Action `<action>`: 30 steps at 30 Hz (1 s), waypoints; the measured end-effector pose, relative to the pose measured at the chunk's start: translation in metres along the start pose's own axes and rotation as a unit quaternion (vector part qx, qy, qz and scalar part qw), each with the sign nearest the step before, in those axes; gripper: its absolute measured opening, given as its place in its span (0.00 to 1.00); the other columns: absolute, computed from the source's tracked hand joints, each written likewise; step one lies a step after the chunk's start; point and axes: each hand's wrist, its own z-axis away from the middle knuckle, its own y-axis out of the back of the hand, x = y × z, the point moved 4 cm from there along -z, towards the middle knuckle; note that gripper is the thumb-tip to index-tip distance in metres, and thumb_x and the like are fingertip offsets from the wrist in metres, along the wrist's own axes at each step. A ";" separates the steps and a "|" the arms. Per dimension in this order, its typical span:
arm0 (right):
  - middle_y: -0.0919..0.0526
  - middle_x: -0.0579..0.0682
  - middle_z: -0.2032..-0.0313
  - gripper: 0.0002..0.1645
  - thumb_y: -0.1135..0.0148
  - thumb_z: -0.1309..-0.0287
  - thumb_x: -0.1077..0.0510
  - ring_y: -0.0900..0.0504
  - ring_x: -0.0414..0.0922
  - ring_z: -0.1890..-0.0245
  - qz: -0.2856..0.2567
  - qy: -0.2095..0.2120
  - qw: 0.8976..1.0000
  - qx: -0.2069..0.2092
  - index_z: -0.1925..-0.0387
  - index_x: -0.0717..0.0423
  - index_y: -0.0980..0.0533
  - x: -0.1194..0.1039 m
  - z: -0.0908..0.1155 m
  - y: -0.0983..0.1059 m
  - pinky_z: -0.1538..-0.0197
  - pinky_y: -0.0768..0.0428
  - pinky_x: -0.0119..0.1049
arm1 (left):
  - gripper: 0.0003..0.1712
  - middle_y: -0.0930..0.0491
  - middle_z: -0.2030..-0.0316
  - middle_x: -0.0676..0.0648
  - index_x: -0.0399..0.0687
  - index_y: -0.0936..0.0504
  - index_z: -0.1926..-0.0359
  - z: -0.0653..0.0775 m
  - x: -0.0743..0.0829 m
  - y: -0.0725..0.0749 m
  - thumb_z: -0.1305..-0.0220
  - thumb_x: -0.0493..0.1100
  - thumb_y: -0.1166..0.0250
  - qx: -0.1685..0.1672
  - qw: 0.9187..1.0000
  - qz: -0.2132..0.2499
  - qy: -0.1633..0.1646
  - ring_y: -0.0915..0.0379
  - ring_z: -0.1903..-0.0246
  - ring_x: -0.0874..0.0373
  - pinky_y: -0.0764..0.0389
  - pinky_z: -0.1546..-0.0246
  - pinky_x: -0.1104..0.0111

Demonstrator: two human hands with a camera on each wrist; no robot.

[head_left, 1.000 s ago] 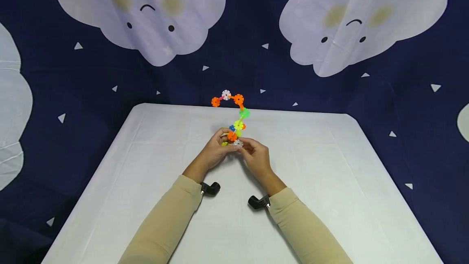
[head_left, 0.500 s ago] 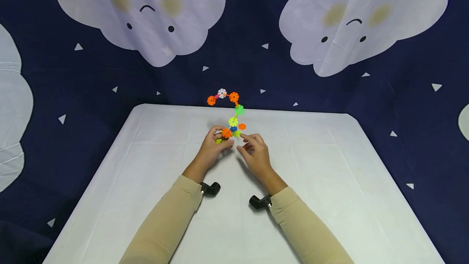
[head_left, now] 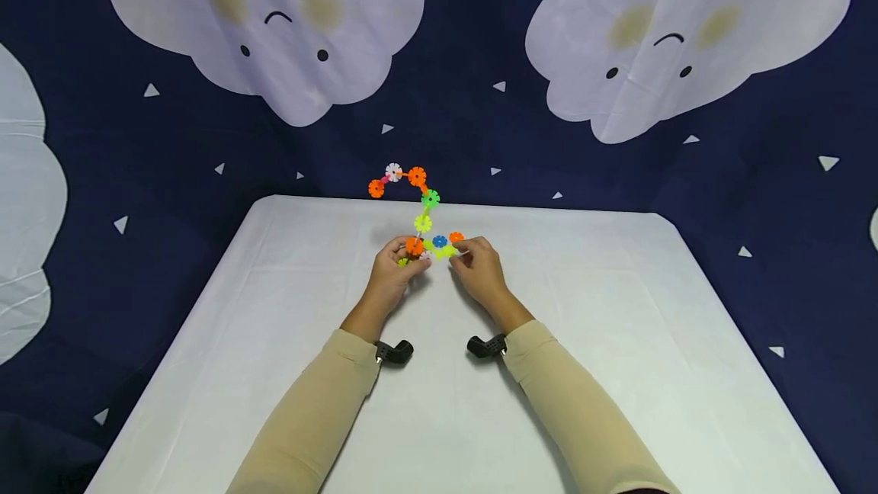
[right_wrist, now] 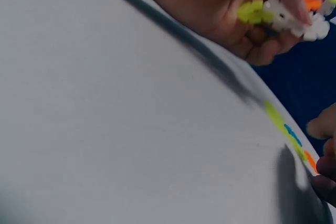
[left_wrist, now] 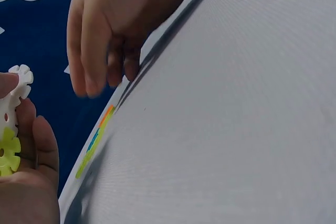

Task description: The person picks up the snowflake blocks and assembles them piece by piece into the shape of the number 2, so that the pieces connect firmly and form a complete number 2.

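My left hand [head_left: 391, 277] grips the lower end of a chain of joined snowflake discs [head_left: 430, 198], by its white and yellow-green pieces. The chain, in orange, white, green and yellow, rises from the hand and bends left at its top. Flat on the table beyond the hands lie loose snowflake discs: a blue disc [head_left: 440, 241], an orange disc [head_left: 456, 237] and yellow-green ones [right_wrist: 275, 117]. My right hand [head_left: 483, 277] hovers by the orange disc with fingers bent downward. A gap separates its fingertips from the discs in the left wrist view, and nothing shows between them.
A white cloth covers the table [head_left: 439, 418], whose far edge lies just past the loose discs. Behind it hangs a dark blue curtain [head_left: 473, 128] with cloud and triangle prints. Black wrist cameras [head_left: 394, 353] sit at both cuffs.
The right hand has come off the chain's lower white disc and moved over to the loose discs. My left hand has carried the chain a little left, exposing the blue and yellow-green discs.
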 end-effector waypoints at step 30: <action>0.17 0.51 0.56 0.19 0.22 0.42 0.67 0.21 0.49 0.56 0.027 -0.075 0.985 -0.151 0.49 0.58 0.15 0.014 -0.015 0.006 0.50 0.20 0.43 | 0.16 0.21 0.64 0.47 0.26 0.17 0.52 0.001 0.000 -0.002 0.42 0.26 0.29 -0.013 1.000 -0.018 0.000 0.28 0.66 0.57 0.24 0.65 0.70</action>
